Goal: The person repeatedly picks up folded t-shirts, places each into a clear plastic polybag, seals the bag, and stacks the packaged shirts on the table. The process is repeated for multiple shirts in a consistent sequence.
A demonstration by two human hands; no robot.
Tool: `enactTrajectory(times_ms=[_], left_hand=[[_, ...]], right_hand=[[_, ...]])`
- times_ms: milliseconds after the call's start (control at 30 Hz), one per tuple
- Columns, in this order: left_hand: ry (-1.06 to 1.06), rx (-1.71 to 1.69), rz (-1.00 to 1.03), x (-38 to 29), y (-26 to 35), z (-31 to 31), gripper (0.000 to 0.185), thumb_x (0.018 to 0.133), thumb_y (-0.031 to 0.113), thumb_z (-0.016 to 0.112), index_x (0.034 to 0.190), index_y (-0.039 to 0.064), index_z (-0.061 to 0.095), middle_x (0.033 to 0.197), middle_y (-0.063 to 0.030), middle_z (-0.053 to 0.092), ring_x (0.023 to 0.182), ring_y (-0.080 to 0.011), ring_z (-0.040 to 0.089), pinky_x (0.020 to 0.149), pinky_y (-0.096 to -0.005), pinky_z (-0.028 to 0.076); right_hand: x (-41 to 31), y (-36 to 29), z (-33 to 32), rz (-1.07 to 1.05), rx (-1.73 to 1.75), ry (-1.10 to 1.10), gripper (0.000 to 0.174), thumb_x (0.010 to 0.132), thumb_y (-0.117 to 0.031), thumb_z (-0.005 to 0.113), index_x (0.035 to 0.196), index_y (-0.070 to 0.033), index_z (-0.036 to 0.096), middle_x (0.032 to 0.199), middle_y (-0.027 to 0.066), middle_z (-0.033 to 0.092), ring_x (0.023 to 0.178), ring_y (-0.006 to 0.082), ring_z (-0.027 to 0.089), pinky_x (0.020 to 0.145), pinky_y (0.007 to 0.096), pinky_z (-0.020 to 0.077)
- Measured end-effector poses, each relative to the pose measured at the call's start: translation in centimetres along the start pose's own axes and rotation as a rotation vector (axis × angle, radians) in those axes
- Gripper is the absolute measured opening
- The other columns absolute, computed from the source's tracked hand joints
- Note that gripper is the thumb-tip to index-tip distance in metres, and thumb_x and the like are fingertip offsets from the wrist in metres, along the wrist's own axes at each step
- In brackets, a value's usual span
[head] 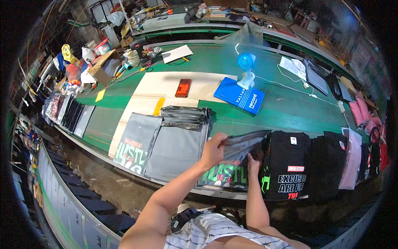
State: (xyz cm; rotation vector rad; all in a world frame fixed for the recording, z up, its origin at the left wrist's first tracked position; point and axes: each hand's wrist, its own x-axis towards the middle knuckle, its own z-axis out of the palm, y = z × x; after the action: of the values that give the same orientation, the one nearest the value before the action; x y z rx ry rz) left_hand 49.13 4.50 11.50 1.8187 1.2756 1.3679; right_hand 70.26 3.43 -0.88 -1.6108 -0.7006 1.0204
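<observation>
My left hand (214,150) pinches the upper left edge of a translucent grey plastic bag (241,144). A folded black T-shirt with a green and red print (225,174) shows in the lower part of the bag. The bag's top edge stretches rightward, lifted off the table. At its right side is my right hand (254,163), thumb upward; its fingers are partly hidden against dark material, so its grip is unclear. To the left lie a stack of grey bags (175,149) and a bagged printed shirt (132,143). Folded black T-shirts (289,155) lie just right of my right hand.
On the green table (279,115) are a blue record book (239,95), a small blue fan (247,67), a phone in an orange-red case (183,88) and cardboard sheets (149,87). A white cable (279,81) runs rightward. Several packed bags (70,113) stand at the left edge.
</observation>
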Motion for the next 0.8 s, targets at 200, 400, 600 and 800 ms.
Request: enactTrajectory(times_ms=[200,400,600,800], left_hand=[[-0.121,-0.05,0.395,-1.7,6.3,-8.6,0.042,0.075,-0.013,0.06,0.115,0.002,0.059,0.104,-0.0162,0.067,0.088,-0.0265,0.069,0.074,-0.034,0.055],[0.364,-0.656,-0.321,-0.6,4.7,-21.4,0.038,0.103,0.023,0.059,0.136,0.005,0.052,0.125,-0.0119,0.064,0.112,-0.0204,0.063,0.093,-0.0328,0.052],[0.006,-1.124,-1.111,-11.6,-6.2,-28.2,0.065,0.105,0.057,0.046,0.148,0.009,0.045,0.144,-0.0122,0.056,0.13,-0.025,0.054,0.108,-0.0474,0.044],[-0.105,-0.932,-1.162,-22.8,-12.5,-30.7,0.067,0.1,0.022,0.064,0.154,0.001,0.03,0.15,-0.0178,0.047,0.135,-0.0291,0.049,0.11,-0.0503,0.04]], right_hand=[[-0.4,0.2,-3.6,0.028,0.129,-0.303,0.041,0.098,-0.02,0.069,0.133,0.0,0.06,0.122,0.0069,0.066,0.113,0.0204,0.059,0.103,0.0366,0.0428],[-13.6,-13.9,3.0,-0.321,0.252,-0.549,0.037,0.096,-0.006,0.062,0.132,0.0,0.061,0.12,0.004,0.068,0.106,0.0163,0.062,0.097,0.0318,0.0461],[-14.8,-6.7,13.5,-0.153,0.062,-0.519,0.035,0.099,-0.013,0.064,0.131,0.0,0.06,0.107,0.0034,0.069,0.096,0.0126,0.061,0.089,0.0312,0.0483],[-19.0,3.4,16.7,-0.262,-0.621,-0.308,0.065,0.09,-0.02,0.077,0.145,-0.004,0.046,0.12,0.019,0.065,0.103,0.0259,0.064,0.093,0.0373,0.0496]])
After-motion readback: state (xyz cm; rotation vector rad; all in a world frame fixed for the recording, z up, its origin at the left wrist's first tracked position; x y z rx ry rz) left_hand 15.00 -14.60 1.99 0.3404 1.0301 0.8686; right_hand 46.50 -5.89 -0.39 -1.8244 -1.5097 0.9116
